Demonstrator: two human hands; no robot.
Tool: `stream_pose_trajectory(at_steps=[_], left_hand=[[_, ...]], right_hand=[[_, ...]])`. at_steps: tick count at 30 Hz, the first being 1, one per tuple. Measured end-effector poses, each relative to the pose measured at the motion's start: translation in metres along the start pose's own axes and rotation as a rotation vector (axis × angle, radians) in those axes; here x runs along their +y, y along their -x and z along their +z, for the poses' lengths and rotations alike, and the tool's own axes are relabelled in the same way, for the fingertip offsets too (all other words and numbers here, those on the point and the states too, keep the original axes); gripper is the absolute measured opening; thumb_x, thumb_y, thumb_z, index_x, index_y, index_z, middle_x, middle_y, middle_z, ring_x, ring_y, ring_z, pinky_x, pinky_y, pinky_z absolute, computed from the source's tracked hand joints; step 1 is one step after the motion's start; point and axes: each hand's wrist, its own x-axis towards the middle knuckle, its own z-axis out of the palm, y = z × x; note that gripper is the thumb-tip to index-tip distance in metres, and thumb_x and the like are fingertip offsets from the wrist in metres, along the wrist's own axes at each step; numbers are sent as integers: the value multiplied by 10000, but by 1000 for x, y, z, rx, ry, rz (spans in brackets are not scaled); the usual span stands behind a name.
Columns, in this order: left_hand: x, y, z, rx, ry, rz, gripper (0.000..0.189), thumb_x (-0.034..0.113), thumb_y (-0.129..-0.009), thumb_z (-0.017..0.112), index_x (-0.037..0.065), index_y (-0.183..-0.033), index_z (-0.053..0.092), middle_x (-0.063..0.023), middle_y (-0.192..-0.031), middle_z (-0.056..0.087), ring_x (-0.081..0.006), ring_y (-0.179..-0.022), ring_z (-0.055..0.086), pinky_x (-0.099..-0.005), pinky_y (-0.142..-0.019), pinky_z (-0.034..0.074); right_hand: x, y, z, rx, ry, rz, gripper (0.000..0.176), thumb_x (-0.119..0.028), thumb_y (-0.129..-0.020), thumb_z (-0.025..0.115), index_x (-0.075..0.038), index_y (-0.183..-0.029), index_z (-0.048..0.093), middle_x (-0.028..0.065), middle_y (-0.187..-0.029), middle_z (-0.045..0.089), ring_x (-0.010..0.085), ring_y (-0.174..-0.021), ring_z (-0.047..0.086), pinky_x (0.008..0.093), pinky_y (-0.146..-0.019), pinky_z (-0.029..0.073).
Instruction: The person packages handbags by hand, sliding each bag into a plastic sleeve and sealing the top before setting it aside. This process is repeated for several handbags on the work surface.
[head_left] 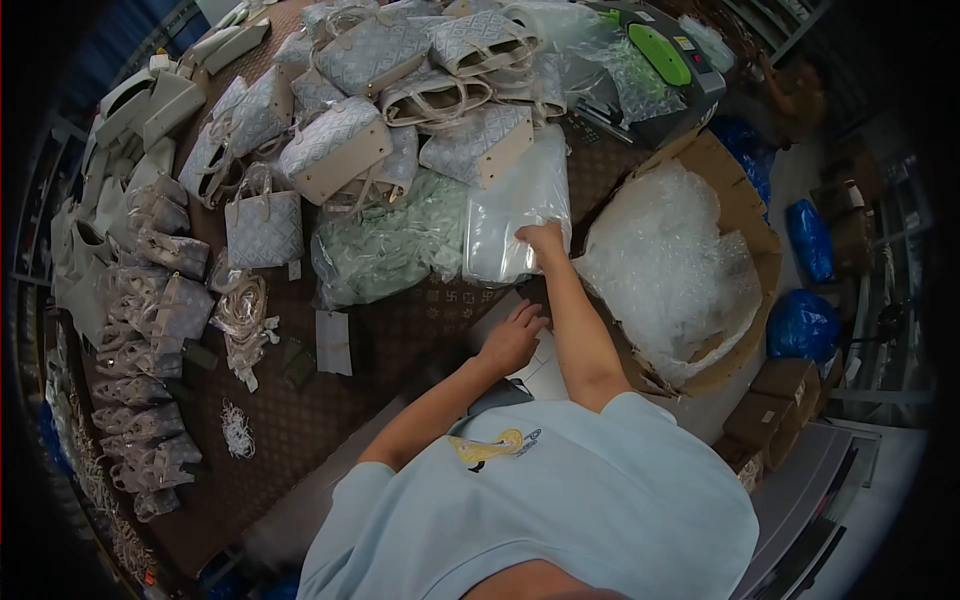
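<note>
My right hand (pixel 541 240) is on the lower right part of a stack of clear plastic bags (pixel 497 236), its fingers partly bent at the plastic; whether it pinches a sheet I cannot make out. Below the stack, near the table's edge, my left hand (pixel 511 339) has its fingers spread and holds nothing. Left of the clear bags lies a plastic bag with pale green contents (pixel 385 240). Behind them is a pile of patterned handbags (pixel 335 145), and one small handbag (pixel 264 230) stands apart at the left.
An open cardboard box (pixel 752 215) of clear air-filled plastic (pixel 665 270) stands at my right. A machine with a green cover (pixel 658 54) is behind it. Wrapped bags (pixel 140 390), cords (pixel 241 310) and white ties (pixel 237 430) lie at left. A person (pixel 797 97) is at far right.
</note>
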Motion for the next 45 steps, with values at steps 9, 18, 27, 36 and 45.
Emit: stream_pose_trajectory(at_steps=[9,18,27,36,45], left_hand=[[-22,-45,-7,177,-343,2,533,177,-789,581,52,-1286,437,-138,-1307,447,-317,-1224,416,-433,-1041,302],[-75,-89,-3,271,364,-238,440,261,-895,502,77,-1292,452,-157,-1283,470,-334,-1182,445,-428,-1009,352],[-59,-14,28,43,364,-238,422,260,-889,497,76,-1268,474,-157,-1260,493,-330,-1158,468,-417,-987,373],[-72,28,4,-73,322,-352,406,259,-883,492,75,-1245,495,-157,-1236,515,-325,-1133,491,-406,-965,395],[-73,38,-29,203,312,-844,392,258,-877,487,74,-1221,517,-157,-1212,538,-321,-1109,514,-395,-944,416]], right_hand=[[-9,-9,-9,-446,-600,398,363,24,-755,638,59,-1102,534,191,-967,604,314,-792,623,450,-735,533],[-34,115,-36,-408,-174,-38,343,-15,-789,648,42,-1110,541,115,-987,628,202,-859,617,355,-752,517],[-106,190,-63,-608,103,-411,215,-30,-779,681,18,-979,618,60,-875,652,113,-797,591,270,-730,481],[-183,200,-62,-894,-556,-364,208,6,-770,690,1,-960,607,60,-820,653,122,-745,609,259,-673,489],[-190,217,5,-984,-446,-357,327,56,-696,572,21,-1021,566,73,-849,619,159,-772,598,258,-688,468]])
